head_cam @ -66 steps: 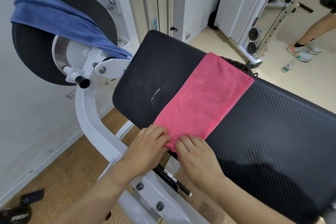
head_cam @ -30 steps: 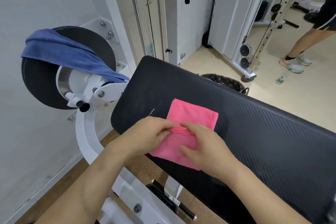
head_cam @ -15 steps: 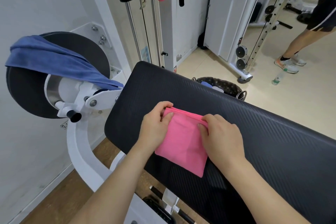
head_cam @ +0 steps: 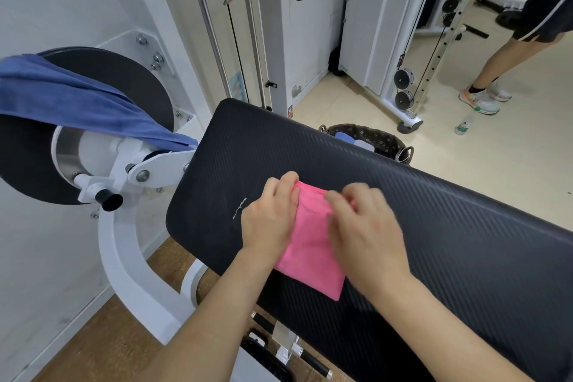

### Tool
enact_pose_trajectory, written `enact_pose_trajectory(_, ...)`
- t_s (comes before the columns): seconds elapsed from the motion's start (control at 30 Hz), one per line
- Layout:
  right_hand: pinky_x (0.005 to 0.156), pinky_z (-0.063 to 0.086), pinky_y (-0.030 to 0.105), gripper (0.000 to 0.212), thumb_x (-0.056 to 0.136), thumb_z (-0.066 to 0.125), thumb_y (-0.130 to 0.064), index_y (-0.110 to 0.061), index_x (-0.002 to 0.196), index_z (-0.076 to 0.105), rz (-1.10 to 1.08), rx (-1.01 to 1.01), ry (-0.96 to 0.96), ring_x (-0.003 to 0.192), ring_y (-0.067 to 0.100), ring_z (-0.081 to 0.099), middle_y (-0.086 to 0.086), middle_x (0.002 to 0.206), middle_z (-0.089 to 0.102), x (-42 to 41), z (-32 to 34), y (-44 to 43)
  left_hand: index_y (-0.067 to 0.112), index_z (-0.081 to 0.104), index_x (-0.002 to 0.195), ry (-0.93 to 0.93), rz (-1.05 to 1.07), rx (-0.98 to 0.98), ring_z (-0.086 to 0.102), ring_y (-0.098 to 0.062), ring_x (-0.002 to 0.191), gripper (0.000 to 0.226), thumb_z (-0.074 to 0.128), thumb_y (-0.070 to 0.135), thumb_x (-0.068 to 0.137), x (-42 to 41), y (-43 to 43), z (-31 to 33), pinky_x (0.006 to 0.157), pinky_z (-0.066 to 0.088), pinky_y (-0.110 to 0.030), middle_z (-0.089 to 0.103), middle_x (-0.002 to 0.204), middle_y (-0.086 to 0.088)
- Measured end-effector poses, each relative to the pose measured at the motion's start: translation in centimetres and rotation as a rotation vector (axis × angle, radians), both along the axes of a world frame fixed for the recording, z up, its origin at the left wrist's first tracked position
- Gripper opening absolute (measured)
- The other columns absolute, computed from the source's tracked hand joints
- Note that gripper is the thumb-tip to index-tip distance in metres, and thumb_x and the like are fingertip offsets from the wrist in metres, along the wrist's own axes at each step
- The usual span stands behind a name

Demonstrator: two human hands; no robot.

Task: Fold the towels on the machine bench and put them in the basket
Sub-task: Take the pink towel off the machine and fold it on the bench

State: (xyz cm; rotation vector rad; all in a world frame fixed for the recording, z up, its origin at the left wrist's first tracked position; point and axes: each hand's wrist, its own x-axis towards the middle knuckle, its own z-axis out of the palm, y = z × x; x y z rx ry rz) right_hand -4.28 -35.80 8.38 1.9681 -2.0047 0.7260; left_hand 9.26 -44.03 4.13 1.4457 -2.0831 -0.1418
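Here, the pink towel point(head_cam: 310, 245) lies folded into a small packet on the black padded tabletop point(head_cam: 465, 242). The left hand point(head_cam: 269, 220) curls its fingers over the packet's upper left corner. The right hand point(head_cam: 366, 232), blurred, lies across its right side; whether it grips or presses cannot be told. The wicker basket point(head_cam: 378, 141), with pale cloths inside, waits on the floor beyond. A blue towel point(head_cam: 77, 102) hangs unfolded over the machine's wheel, so several steps seemingly remain.

A black round disc point(head_cam: 124, 80) is mounted on the white machine frame point(head_cam: 124, 257) at left, with steel guide rods point(head_cam: 214, 40) behind it. On the beige floor point(head_cam: 496, 180), a water bottle point(head_cam: 463, 126) sits near another person's sneakers point(head_cam: 479, 101) and two cable pulleys point(head_cam: 403, 88).
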Motion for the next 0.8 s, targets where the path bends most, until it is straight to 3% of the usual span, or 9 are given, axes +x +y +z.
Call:
enact_pose_trajectory(0.1, 0.084, 0.053, 0.043, 0.039, 0.085, 0.051, -0.023, -0.006, 0.117, 0.064, 0.293, 0.101, 0.186, 0.105, 0.034, 0.057, 0.014, 0.116, 0.062, 1.6, -0.8, 1.7, 0.031, 0.039, 0.11, -0.094, -0.005, 0.035, 0.054, -0.026, 0.048, 0.016, 0.048, 0.028, 0.097, -0.1, -0.1, -0.3, 0.045, 0.051, -0.039, 0.05, 0.089, -0.001)
enact_pose_trajectory(0.17, 0.097, 0.049, 0.048, 0.055, 0.086, 0.05, -0.039, -0.006, 0.13, 0.057, 0.243, 0.291, 0.233, 0.124, 0.034, 0.051, 0.015, 0.133, 0.056, 1.4, -2.1, 2.0, 0.031, 0.044, 0.11, -0.032, -0.024, 0.067, 0.057, -0.022, 0.058, 0.011, 0.042, 0.031, 0.098, 0.1, -0.2, 0.0, 0.052, 0.052, -0.041, 0.051, 0.091, 0.002)
enact_pose_trajectory(0.23, 0.107, 0.04, 0.05, 0.067, 0.088, 0.039, -0.049, -0.004, 0.137, 0.049, 0.19, 0.416, 0.246, 0.135, 0.033, 0.043, 0.016, 0.143, 0.048, 0.7, -2.8, 1.8, 0.03, 0.054, 0.115, 0.155, -0.078, 0.177, 0.058, -0.011, 0.078, 0.02, 0.043, 0.033, 0.099, 0.8, -0.3, 0.8, 0.069, 0.053, -0.037, 0.053, 0.1, 0.008)
enact_pose_trajectory(0.33, 0.11, 0.034, 0.048, 0.073, 0.088, 0.034, -0.052, -0.004, 0.141, 0.044, 0.197, 0.448, 0.244, 0.139, 0.03, 0.037, 0.015, 0.149, 0.041, 0.4, -3.1, 1.5, 0.033, 0.048, 0.129, 0.457, -0.071, 0.396, 0.059, -0.008, 0.085, 0.041, 0.062, 0.031, 0.091, 3.1, 0.8, 1.8, 0.075, 0.052, -0.024, 0.056, 0.104, 0.008)
enact_pose_trajectory(0.4, 0.11, 0.036, 0.047, 0.073, 0.088, 0.033, -0.052, -0.004, 0.141, 0.044, 0.194, 0.431, 0.227, 0.139, 0.03, 0.037, 0.014, 0.149, 0.041, 0.5, -3.1, 1.5, 0.037, 0.044, 0.127, 0.571, -0.034, 0.629, 0.063, -0.013, 0.083, 0.048, 0.069, 0.03, 0.086, 5.2, 2.3, 1.7, 0.075, 0.053, -0.025, 0.062, 0.095, 0.004)
enact_pose_trajectory(0.5, 0.108, 0.039, 0.048, 0.072, 0.089, 0.035, -0.053, -0.006, 0.143, 0.042, 0.195, 0.424, 0.214, 0.139, 0.031, 0.036, 0.014, 0.15, 0.04, 0.5, -3.1, 1.5, 0.034, 0.055, 0.116, 0.607, -0.065, 0.834, 0.065, -0.023, 0.091, 0.037, 0.072, 0.029, 0.084, 7.3, 4.4, 0.8, 0.083, 0.054, -0.034, 0.071, 0.095, 0.002)
enact_pose_trajectory(0.57, 0.108, 0.039, 0.048, 0.073, 0.088, 0.048, -0.053, -0.008, 0.144, 0.041, 0.202, 0.411, 0.21, 0.14, 0.031, 0.035, 0.014, 0.151, 0.038, 0.4, -3.3, 1.5, 0.034, 0.059, 0.112, 0.604, -0.063, 0.817, 0.062, -0.022, 0.085, 0.033, 0.073, 0.028, 0.083, 7.6, 4.9, 0.5, 0.08, 0.053, -0.034, 0.071, 0.094, 0.006)
enact_pose_trajectory(0.7, 0.107, 0.04, 0.045, 0.085, 0.078, 0.063, -0.058, -0.011, 0.145, 0.04, 0.21, 0.408, 0.22, 0.139, 0.03, 0.037, 0.012, 0.151, 0.039, 0.1, -3.1, 1.5, 0.035, 0.054, 0.102, 0.512, -0.003, 0.73, 0.049, -0.005, 0.063, 0.032, 0.075, 0.021, 0.083, 7.0, 4.6, 0.0, 0.065, 0.045, -0.024, 0.068, 0.081, 0.002)
enact_pose_trajectory(0.8, 0.107, 0.039, 0.042, 0.089, 0.075, 0.059, -0.063, -0.012, 0.145, 0.04, 0.214, 0.435, 0.228, 0.139, 0.027, 0.037, 0.008, 0.151, 0.039, -0.2, -2.7, 1.3, 0.034, 0.051, 0.1, 0.261, 0.001, 0.494, 0.049, -0.003, 0.076, 0.034, 0.076, 0.021, 0.081, 6.7, 4.8, 0.0, 0.068, 0.042, -0.018, 0.058, 0.089, 0.009)
